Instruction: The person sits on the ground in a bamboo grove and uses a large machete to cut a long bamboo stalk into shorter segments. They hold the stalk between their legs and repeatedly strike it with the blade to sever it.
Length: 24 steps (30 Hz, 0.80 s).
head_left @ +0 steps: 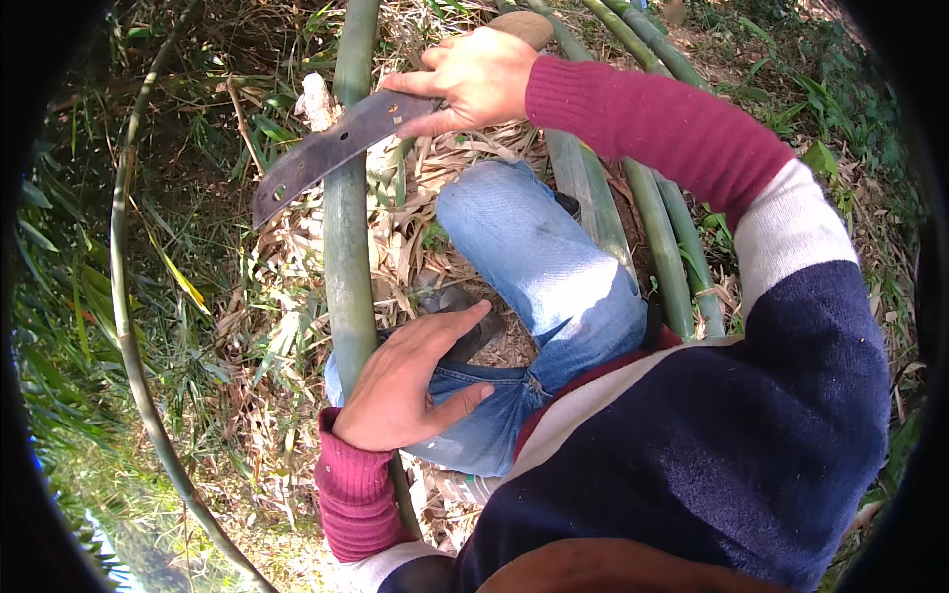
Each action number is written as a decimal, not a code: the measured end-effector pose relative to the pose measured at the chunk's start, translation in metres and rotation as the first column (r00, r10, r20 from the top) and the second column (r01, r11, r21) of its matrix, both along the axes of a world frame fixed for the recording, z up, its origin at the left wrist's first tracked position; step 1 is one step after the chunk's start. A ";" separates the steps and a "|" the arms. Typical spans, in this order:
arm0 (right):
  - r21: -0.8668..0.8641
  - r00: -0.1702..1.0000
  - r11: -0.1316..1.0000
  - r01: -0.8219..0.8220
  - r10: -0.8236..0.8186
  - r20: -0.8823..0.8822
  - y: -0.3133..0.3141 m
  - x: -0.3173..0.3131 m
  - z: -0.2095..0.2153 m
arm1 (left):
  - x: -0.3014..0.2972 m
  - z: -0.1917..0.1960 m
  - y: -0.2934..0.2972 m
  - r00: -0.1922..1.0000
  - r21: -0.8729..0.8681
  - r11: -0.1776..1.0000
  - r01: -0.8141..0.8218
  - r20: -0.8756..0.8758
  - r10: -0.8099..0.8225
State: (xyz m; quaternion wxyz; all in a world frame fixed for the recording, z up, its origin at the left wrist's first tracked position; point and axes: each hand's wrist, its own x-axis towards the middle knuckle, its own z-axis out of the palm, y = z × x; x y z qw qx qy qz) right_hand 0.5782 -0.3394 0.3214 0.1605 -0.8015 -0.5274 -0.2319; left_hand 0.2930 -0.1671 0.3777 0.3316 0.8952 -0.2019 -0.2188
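My right hand (484, 81) grips a machete (321, 153) where the blade meets its wooden handle, with the fingers along the metal. The dark, curved blade has several holes and lies across a green bamboo pole (348, 247); I cannot tell whether it touches the pole. Lower down, my left hand (400, 381) rests over the same pole, its fingers stretched out and the thumb apart. The pole runs from the top of the view down under my left wrist, beside my bent knees.
Several cut bamboo poles (657, 232) lie to the right of my knee (514, 212). A thin curved stem (124, 287) stands at the left amid leafy growth. Dry leaf litter (287, 257) covers the ground, and a dark shoe (473, 341) shows between my legs.
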 end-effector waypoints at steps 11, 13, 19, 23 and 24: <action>-0.167 0.991 0.983 0.078 -0.094 -0.090 -0.002 -0.017 0.005 | 0.000 0.000 -0.001 0.998 0.052 0.997 0.052 -0.027 -0.050; -0.126 0.982 0.990 0.068 -0.089 -0.166 0.002 -0.042 0.001 | -0.002 -0.004 -0.001 0.999 0.044 0.999 0.029 -0.037 -0.027; -0.150 0.982 0.985 0.082 -0.106 -0.156 0.009 -0.011 0.010 | -0.001 -0.003 -0.001 0.997 0.093 0.994 0.065 -0.053 -0.060; -0.126 0.992 0.992 -0.013 -0.004 -0.128 0.006 -0.052 0.007 | -0.001 -0.006 -0.002 0.999 0.060 0.998 0.023 -0.043 -0.021; -0.127 0.995 0.991 -0.042 0.030 -0.095 0.007 -0.049 0.006 | -0.001 -0.006 -0.002 0.998 0.062 0.998 0.018 -0.066 -0.013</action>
